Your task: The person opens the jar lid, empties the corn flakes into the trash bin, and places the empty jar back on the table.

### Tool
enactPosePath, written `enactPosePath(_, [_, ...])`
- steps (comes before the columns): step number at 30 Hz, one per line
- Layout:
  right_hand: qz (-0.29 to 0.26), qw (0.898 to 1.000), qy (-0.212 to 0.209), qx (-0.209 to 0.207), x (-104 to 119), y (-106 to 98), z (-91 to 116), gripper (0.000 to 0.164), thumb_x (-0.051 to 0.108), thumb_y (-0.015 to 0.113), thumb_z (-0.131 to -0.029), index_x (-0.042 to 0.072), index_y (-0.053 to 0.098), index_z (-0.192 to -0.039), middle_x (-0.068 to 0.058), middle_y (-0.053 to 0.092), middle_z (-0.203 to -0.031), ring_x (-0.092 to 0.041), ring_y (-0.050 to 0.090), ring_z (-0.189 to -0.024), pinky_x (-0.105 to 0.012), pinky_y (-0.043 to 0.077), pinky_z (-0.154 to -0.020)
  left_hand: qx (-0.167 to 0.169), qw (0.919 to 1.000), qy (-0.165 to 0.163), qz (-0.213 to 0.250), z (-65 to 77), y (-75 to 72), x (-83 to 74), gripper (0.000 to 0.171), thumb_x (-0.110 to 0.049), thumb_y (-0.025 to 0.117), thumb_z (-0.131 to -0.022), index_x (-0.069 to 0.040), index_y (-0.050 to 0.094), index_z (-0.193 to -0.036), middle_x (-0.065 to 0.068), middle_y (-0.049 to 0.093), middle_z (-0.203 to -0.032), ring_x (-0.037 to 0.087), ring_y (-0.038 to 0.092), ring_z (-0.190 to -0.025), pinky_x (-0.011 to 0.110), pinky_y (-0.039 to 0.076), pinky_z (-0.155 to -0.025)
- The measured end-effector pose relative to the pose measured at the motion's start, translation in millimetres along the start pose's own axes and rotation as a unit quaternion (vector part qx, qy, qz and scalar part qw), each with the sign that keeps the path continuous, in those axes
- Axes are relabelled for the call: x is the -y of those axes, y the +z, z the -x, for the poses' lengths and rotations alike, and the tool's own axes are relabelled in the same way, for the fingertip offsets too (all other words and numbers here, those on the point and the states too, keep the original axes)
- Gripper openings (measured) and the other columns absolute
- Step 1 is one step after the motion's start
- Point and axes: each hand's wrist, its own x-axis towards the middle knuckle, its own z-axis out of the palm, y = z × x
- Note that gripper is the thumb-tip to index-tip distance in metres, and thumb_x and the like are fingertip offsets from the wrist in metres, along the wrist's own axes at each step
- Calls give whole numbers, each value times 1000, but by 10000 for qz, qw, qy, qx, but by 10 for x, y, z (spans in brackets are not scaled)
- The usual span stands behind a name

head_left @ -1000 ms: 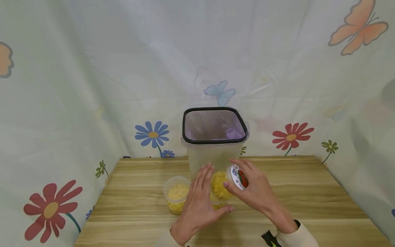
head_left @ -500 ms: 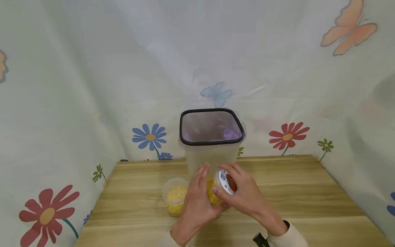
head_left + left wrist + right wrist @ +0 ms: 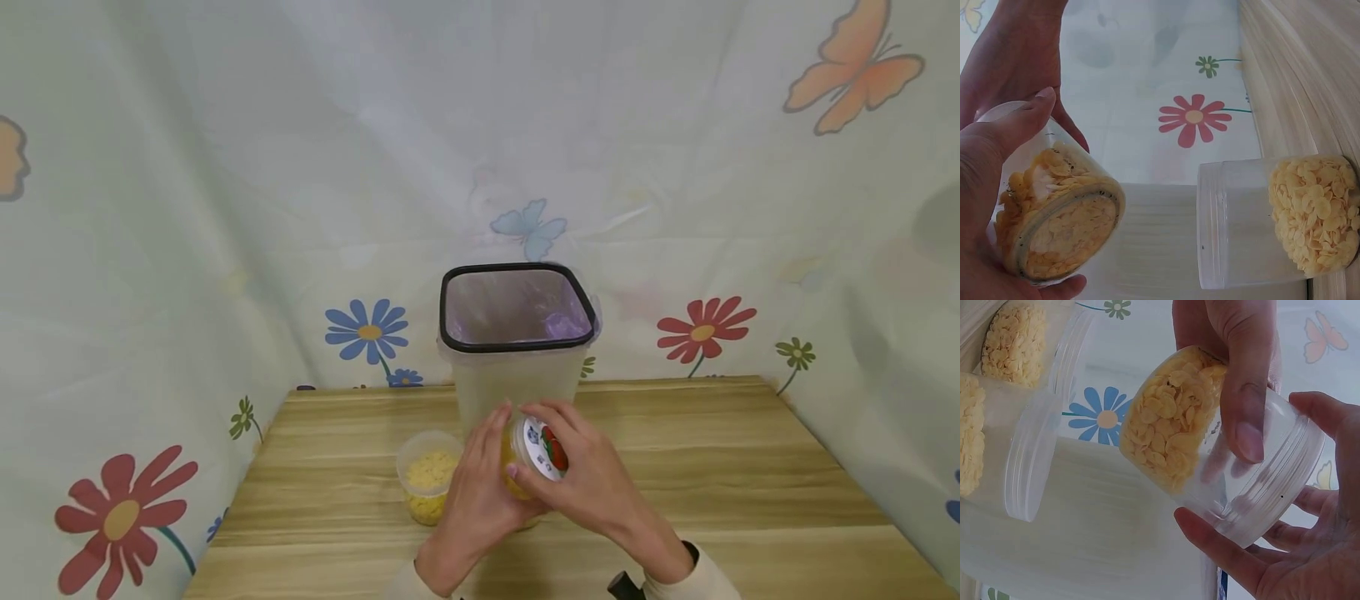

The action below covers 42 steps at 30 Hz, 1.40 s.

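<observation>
Both hands hold one clear plastic jar (image 3: 1166, 419), tilted and partly filled with yellow flakes. My left hand (image 3: 480, 492) grips its body, the thumb across the side in both wrist views. My right hand (image 3: 588, 475) holds the lid end, thumb and fingers spread round the rim. A white lid (image 3: 546, 448) with a red picture and print faces up and to the right in the head view. To the left, a lidless jar (image 3: 427, 479) of the same flakes stands on the table. The right wrist view shows two standing jars, the nearer jar (image 3: 1029, 450) overlapping the farther jar (image 3: 1013, 344).
A tall translucent bin (image 3: 517, 375) with a black rim and a purple-tinted liner stands behind the hands. The wood-grain table (image 3: 712, 467) extends to both sides. A patterned curtain (image 3: 375, 167) hangs round the back and sides.
My right hand has brought the lidded jar left and slightly down to my left hand. The left fingers, earlier held apart from it, now wrap its body. The standing jars look unmoved.
</observation>
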Motion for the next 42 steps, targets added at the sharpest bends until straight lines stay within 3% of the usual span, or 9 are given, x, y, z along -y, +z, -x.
enactPosePath(8, [-55, 9999, -35, 118, 23, -9, -10, 61, 46, 77, -79, 21, 57, -131, 1, 56, -131, -14, 62, -100, -24, 54, -74, -238, 9996, 131, 32, 9, 1, 11, 97, -41, 92, -56, -2, 48, -134, 9, 59, -130, 26, 57, -121, 39, 52, -99])
enactPosePath(15, [335, 9981, 477, 218, 76, -83, 1, 67, 52, 71, -81, 22, 51, -138, -2, 54, -141, -18, 65, -105, -30, 54, -72, -286, 9996, -6, -22, 32, -15, 29, 91, -44, 90, -62, -8, 47, -134, 4, 57, -130, 21, 57, -119, 37, 53, -97])
enactPosePath(19, [519, 9961, 668, 233, 84, -82, -1, 67, 55, 69, -82, 19, 54, -137, -3, 59, -137, -22, 67, -105, -35, 55, -70, -444, 9987, -56, -250, 32, -14, 46, 90, -44, 89, -62, -10, 47, -134, 4, 57, -128, 21, 57, -118, 36, 53, -98])
enactPosePath(24, [560, 9953, 753, 224, 99, -58, -14, 66, 58, 69, -82, 19, 56, -135, -3, 64, -128, -19, 68, -95, -30, 52, -66, -551, 9976, 13, -427, 32, -7, 65, 89, -44, 89, -62, -9, 48, -133, 4, 58, -128, 21, 57, -119, 36, 51, -100])
enactPosePath(31, [444, 9971, 598, 123, 89, -35, -14, 64, 55, 73, -80, 20, 59, -132, -2, 67, -122, -13, 68, -92, -23, 51, -66, -436, 9973, 19, -591, 43, -11, 76, 88, -47, 87, -64, -10, 48, -133, 3, 58, -128, 21, 56, -118, 35, 50, -102])
enactPosePath(42, [184, 9995, 91, 258, 28, -51, -6, 66, 49, 78, -78, 17, 57, -133, -2, 66, -118, -7, 62, -77, -15, 47, -58, -526, 9947, 93, -873, 43, -28, 64, 88, -48, 87, -62, -9, 50, -131, 3, 58, -124, 20, 57, -113, 35, 51, -99])
